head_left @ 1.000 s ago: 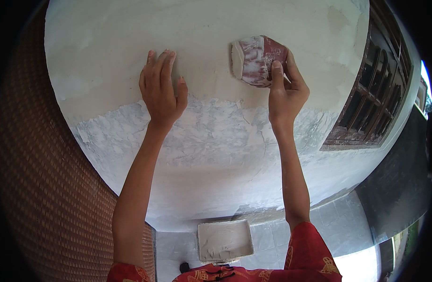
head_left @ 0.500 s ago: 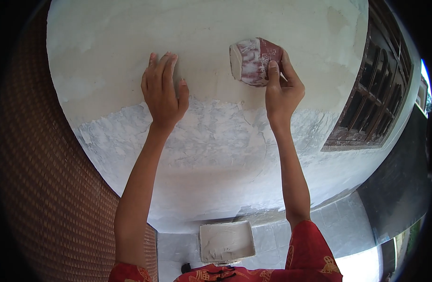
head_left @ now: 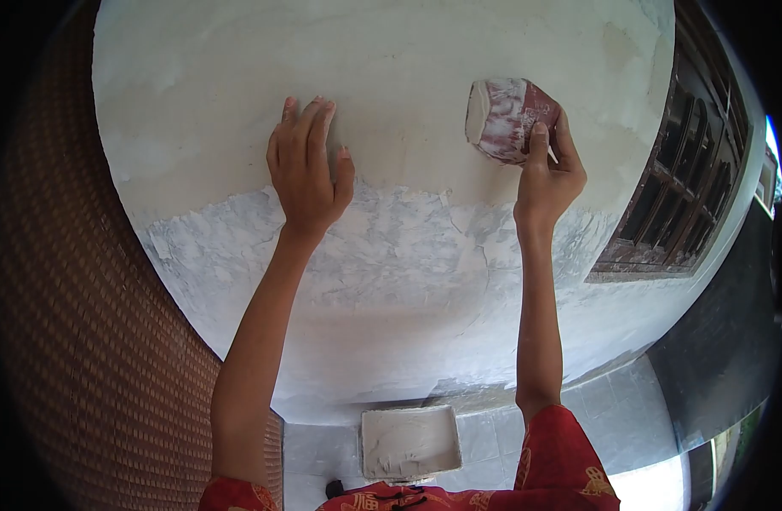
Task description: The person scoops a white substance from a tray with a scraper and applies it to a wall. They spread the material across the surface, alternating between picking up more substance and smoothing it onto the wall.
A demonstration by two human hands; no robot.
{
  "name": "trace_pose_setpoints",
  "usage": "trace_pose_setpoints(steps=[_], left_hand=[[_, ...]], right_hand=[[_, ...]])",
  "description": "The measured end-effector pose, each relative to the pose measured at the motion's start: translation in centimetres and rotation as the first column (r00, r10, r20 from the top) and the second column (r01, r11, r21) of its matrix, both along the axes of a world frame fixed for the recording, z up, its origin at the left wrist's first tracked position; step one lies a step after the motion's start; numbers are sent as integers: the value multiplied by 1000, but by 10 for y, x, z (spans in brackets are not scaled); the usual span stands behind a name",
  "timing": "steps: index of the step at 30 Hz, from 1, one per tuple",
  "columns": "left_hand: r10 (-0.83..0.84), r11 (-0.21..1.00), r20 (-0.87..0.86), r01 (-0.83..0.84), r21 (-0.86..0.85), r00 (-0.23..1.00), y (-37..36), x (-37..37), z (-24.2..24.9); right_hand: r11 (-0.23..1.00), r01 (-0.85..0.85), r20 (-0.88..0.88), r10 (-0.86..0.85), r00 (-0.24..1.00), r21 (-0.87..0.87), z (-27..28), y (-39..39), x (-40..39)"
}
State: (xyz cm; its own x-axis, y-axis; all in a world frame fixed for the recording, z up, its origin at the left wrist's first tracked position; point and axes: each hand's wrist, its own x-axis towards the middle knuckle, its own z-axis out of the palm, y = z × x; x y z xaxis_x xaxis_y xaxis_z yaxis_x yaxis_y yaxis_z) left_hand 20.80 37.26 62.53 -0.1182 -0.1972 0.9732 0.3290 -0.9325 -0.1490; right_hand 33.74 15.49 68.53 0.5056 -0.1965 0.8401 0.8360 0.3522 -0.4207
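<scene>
My right hand [head_left: 550, 175] pinches a dark red scraper [head_left: 508, 119] between thumb and fingers. White paste smears the scraper's face, and its pale left edge lies against the wall [head_left: 408, 128]. My left hand [head_left: 308, 170] is spread with its fingers pointing up, resting on or very near the wall to the left of the scraper. Around both hands the upper wall is smooth and cream-coloured; below them runs a rougher grey-white band [head_left: 391, 247] with a ragged upper border.
A rectangular tray [head_left: 410, 443] of pale paste sits low in the middle on grey floor tiles [head_left: 484, 437]. Woven brown matting [head_left: 110, 341] lines the left side. A dark wooden window [head_left: 672, 179] is at the right, with a black panel [head_left: 714, 315] below it.
My right hand has moved right along the wall with the scraper, and slightly down. My left hand appears slightly farther right, as the view has shifted a little.
</scene>
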Motion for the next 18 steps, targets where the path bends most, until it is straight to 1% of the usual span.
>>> trace_pose_setpoints(steps=[1,3,5,6,7,9,11,12,13,15,17,18], left_hand=[[-3,1000,-5,3,-3,1000,0,0,-1],[-11,1000,-11,11,-6,1000,0,2,0],[6,1000,-5,-6,-1,1000,-1,1,0],[-2,1000,-10,2,-1,1000,-1,1,0],[0,1000,-9,0,5,1000,0,0,1],[5,1000,-8,-5,13,1000,-2,0,0],[4,1000,-11,-4,1,1000,-2,0,1],[12,1000,-4,-12,2,1000,-1,0,1],[22,1000,-19,-22,-9,1000,-2,0,-1],[30,999,-35,-30,-17,999,-1,0,0],[12,1000,-18,-12,-3,1000,-1,2,-1],[1,1000,-24,-1,-3,1000,-1,2,-1]], right_hand=[[999,-9,27,8,1000,44,0,-7,16],[994,-84,22,83,996,66,2,-17,11],[991,-134,35,135,990,-26,0,-11,0],[991,-92,72,99,992,-92,-4,-3,-7],[974,-129,3,132,991,-187,-8,1,-17],[965,31,104,-3,995,-260,-15,5,-7],[988,17,0,-17,1000,-155,-13,-7,11],[999,-34,-32,33,999,-34,-11,-15,13],[999,-33,-16,33,999,29,-12,-22,22],[991,-113,-3,113,994,69,-9,-27,17],[987,-159,2,159,987,-27,-10,-18,4],[983,-151,48,156,987,-100,-14,-8,0]])
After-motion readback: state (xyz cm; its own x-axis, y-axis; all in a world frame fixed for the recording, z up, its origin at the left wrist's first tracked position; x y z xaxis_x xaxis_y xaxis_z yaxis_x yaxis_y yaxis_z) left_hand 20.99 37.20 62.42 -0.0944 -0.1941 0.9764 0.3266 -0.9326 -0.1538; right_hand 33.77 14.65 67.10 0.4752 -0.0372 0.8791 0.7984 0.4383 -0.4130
